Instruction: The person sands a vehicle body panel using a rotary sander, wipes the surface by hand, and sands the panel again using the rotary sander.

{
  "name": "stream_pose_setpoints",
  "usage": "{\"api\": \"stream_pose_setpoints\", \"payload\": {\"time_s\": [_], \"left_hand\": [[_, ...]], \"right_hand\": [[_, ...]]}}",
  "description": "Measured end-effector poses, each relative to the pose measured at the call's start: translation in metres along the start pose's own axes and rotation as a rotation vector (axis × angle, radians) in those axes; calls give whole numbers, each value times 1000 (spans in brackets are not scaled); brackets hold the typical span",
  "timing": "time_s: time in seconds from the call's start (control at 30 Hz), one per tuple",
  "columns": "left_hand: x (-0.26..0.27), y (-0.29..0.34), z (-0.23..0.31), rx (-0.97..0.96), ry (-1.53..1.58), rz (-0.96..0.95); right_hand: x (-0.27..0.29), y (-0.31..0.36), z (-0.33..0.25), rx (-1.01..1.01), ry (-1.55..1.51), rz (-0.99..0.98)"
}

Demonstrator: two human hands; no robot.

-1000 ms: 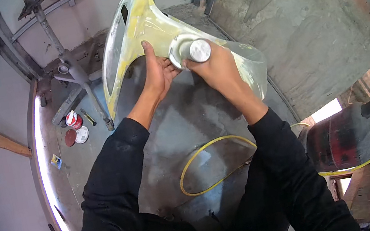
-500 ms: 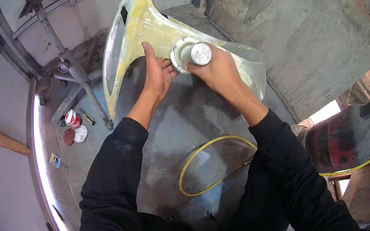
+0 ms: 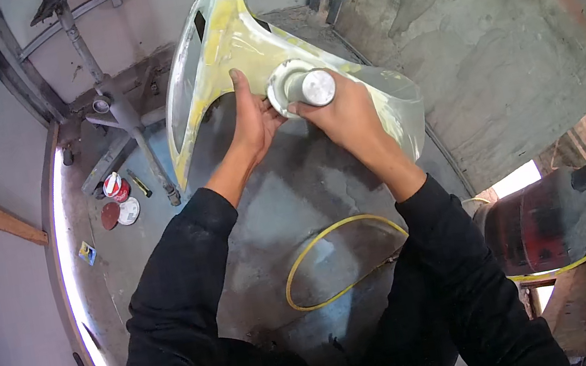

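A curved panel (image 3: pixel 250 53), seemingly a vehicle body part, stands in front of me with patches of yellow and whitish filler and sanded spots. My left hand (image 3: pixel 251 124) grips its lower edge, thumb up along the face and fingers curled at the rim. My right hand (image 3: pixel 351 114) is closed around the round knob of a hand sanding pad (image 3: pixel 317 88). The pad's pale disc lies against the panel, just right of my left fingertips. Its contact face is hidden.
A grey metal stand (image 3: pixel 109 98) rises behind the panel at left. On the floor near it are a red-and-white can (image 3: pixel 116 187), a reddish disc (image 3: pixel 110 215), a white lid (image 3: pixel 129 211) and a utility knife (image 3: pixel 140 183). A yellow hose (image 3: pixel 287 282) loops toward a dark red tank (image 3: pixel 539 222).
The sanding pad has shifted very slightly left on the panel with my right hand. The panel appears a few pixels farther right. Both grips stay the same.
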State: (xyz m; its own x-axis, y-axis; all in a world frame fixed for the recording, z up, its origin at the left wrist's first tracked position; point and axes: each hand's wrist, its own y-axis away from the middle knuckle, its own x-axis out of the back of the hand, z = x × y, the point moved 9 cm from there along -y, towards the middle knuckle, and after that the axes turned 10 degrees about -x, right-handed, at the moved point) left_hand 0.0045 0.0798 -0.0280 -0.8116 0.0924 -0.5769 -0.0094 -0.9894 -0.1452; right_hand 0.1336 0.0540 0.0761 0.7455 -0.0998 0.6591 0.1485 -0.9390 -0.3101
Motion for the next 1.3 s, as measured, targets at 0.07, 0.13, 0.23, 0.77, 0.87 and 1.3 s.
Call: {"api": "stream_pose_setpoints", "payload": {"time_s": [0.07, 0.13, 0.23, 0.77, 0.87, 1.3], "left_hand": [[-4, 0, -2, -2, -3, -7], [-9, 1, -6, -2, -11, -19], [-9, 3, -7, -17, -2, -21], [-2, 0, 2, -43, -21, -27], [-4, 0, 4, -70, -42, -45], [-4, -1, 7, -56, 25, -39]], "right_hand": [[8, -9, -3, -17, -57, 27], [8, -19, -8, -21, -73, 13], [8, -18, -11, -6, -42, 50], [-2, -3, 4, -41, -33, 3], [0, 1, 4, -14, -96, 2], [-6, 7, 5, 21, 27, 49]]}}
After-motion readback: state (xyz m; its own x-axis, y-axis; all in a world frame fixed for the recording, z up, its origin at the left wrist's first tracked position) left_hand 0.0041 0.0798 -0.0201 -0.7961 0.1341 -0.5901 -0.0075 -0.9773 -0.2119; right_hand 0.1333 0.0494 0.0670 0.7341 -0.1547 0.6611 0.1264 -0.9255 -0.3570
